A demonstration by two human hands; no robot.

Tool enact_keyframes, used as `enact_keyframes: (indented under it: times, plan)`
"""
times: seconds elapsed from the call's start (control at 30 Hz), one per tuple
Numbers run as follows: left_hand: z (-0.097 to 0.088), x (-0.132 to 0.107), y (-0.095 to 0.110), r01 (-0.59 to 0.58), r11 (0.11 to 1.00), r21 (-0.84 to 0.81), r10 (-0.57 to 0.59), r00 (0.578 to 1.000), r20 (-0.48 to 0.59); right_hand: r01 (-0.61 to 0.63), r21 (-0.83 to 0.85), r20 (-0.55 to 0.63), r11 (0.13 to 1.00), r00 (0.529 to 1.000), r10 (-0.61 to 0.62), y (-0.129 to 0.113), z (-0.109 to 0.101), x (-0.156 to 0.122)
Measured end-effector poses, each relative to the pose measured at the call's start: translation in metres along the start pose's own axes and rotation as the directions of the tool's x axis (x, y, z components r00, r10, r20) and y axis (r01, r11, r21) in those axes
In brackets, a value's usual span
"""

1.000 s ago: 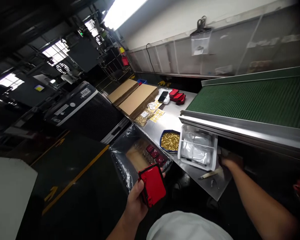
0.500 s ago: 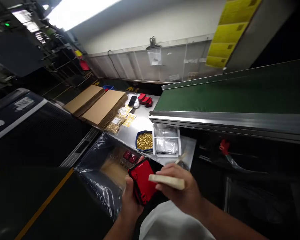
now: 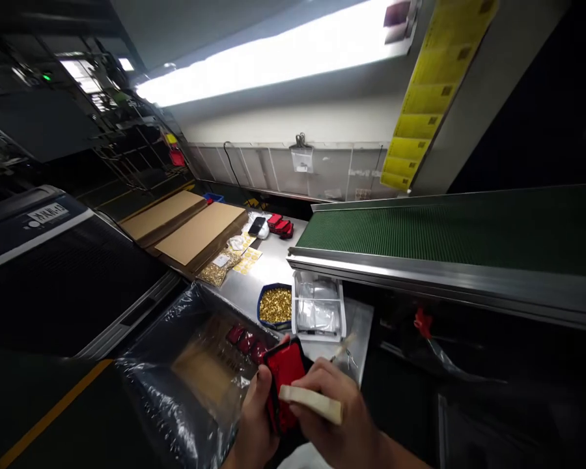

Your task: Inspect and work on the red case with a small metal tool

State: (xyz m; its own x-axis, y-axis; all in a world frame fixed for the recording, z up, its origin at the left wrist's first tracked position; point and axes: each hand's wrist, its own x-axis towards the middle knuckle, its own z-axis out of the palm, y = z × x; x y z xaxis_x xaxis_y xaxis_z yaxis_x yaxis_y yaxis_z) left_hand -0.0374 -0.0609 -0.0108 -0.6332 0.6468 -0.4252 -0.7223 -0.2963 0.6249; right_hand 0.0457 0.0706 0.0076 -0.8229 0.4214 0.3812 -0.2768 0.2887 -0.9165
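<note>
My left hand (image 3: 258, 413) grips a red and black rectangular plastic case (image 3: 289, 369) by its side, thumb along the near edge. In my right hand (image 3: 333, 397) is a pale flat block (image 3: 312, 400), pinched between thumb and fingers. One end of that block lies over the red face of the case; whether it touches cannot be made out. Beyond my hands, a blue tray of small gold-coloured parts (image 3: 276, 305) stands beside a white bin of clear bags (image 3: 342, 309). A pale-tipped tool (image 3: 344, 346) shows just past my right hand.
An open plastic-lined box (image 3: 151, 391) with dark red cases (image 3: 247, 342) stands at front left. Behind it are cardboard cartons (image 3: 202, 234), a parts bag (image 3: 215, 270), a phone (image 3: 256, 226) and red cases (image 3: 279, 225). A green conveyor (image 3: 381, 231) rises along the right.
My view has tilted upward, so the bench and hands sit lower in the picture. The pale block now reaches farther over the red face; both hands keep their holds.
</note>
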Motion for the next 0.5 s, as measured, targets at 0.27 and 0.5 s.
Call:
enact_keyframes:
  times: [0.27,0.5]
  plan:
    - [-0.001,0.011,0.006,-0.082,0.997,0.013,0.082,0.997,-0.005,-0.009,0.001,0.057,1.0,0.998,0.009,0.01,-0.003,0.016]
    - [0.011,0.005,0.021,0.014,0.986,-0.163,0.003,0.995,0.104,-0.461,-0.046,-0.436,0.886,0.807,0.398,0.058,-0.048,0.009]
